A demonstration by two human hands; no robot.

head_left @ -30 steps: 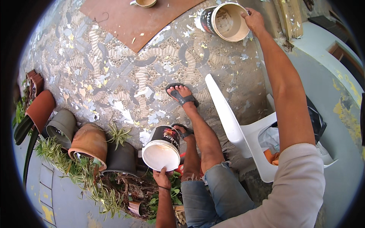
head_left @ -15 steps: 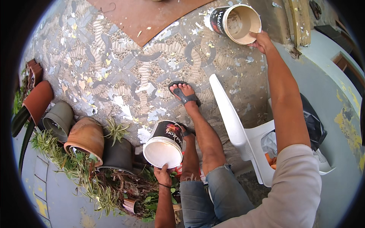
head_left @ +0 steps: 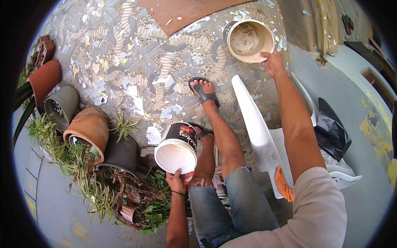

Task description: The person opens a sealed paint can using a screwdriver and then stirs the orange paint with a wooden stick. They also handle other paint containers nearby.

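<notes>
Gripped at its rim by my left hand [head_left: 175, 180] is a dark-labelled bucket [head_left: 175, 153] with a white inside, tipped toward me above my leg. My right hand [head_left: 271, 62], at the end of my outstretched arm, grips a second bucket [head_left: 248, 39] by the rim; its inside is beige and stained. A white plastic chair [head_left: 254, 124], holding an orange cloth [head_left: 284, 188] and a black bag [head_left: 331, 128], is beside my right arm. My sandalled foot [head_left: 203, 91] rests on the pebble-patterned floor between the buckets.
Pots [head_left: 87, 132] and trailing plants [head_left: 101, 198] line the left side. Paint flakes are scattered over the patterned floor [head_left: 144, 53]. A brown board [head_left: 182, 12] lies at the top. A grey wall with peeling paint [head_left: 368, 161] and a wooden post [head_left: 330, 29] are on the right.
My right hand and its bucket swung slightly right, then came lower and leftward in the view; its label has mostly turned away. The floor and pots have shifted upward in the picture.
</notes>
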